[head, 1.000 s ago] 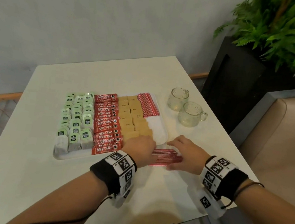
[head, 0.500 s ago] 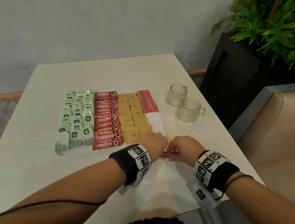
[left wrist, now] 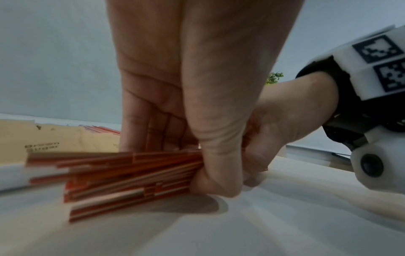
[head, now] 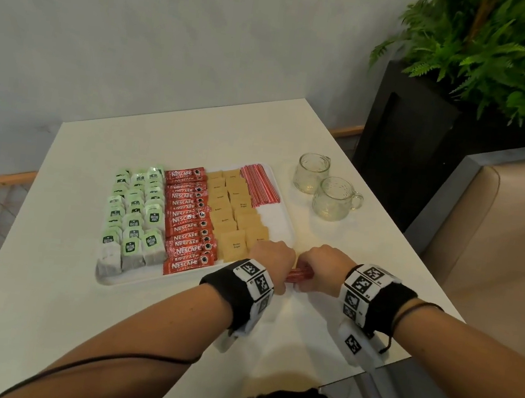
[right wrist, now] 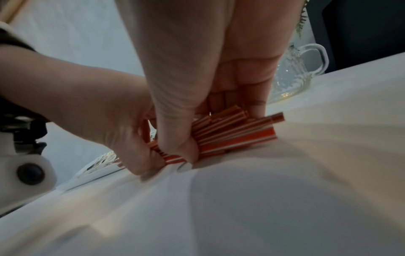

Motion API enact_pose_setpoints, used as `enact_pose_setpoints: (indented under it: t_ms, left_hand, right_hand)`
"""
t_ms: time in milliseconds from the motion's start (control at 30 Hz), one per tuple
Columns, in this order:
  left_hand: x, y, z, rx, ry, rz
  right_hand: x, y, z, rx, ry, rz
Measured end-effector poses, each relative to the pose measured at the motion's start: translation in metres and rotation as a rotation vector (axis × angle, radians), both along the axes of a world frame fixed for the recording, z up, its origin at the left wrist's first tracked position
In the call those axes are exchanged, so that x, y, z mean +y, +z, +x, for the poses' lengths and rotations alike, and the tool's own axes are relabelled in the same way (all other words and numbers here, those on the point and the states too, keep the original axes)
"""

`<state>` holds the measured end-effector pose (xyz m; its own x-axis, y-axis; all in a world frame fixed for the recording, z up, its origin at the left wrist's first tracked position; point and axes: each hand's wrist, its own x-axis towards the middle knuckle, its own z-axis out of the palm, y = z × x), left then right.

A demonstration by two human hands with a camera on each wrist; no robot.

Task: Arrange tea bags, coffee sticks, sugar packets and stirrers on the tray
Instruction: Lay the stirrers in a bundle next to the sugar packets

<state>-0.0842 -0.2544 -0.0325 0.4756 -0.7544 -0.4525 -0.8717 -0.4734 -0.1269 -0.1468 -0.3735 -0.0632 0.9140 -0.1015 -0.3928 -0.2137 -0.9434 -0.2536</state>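
Observation:
A white tray [head: 280,220] on the table holds rows of green tea bags [head: 135,210], red coffee sticks [head: 188,223], brown sugar packets [head: 236,218] and, at its far right, laid-out red-and-white stirrers [head: 259,185]. Just off the tray's near right corner, both hands grip one loose bundle of stirrers [head: 300,275] on the tabletop. My left hand [head: 272,260] pinches it between thumb and fingers, with stirrer ends fanning out leftward [left wrist: 122,173]. My right hand [head: 325,268] pinches the other end [right wrist: 230,131]. The two hands touch over the bundle.
Two empty glass mugs [head: 336,199] stand right of the tray. A black planter [head: 401,142] with a fern and a beige padded seat [head: 496,232] flank the table's right side. The table's near edge [head: 365,377] lies just behind my right wrist.
The hands have drawn together from the bundle's two ends and closed round it. The spread-out stirrers are gathered into a tight bundle, now almost hidden beneath the hands.

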Motion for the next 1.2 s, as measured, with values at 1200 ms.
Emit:
enact_pose_setpoints:
  t_ms: [1200]
  left_hand:
    - [0.033,0.035,0.052,1.953,1.268,-1.376]
  right_hand:
    - [0.012,0.077,0.013,-0.588,-0.005,0.504]
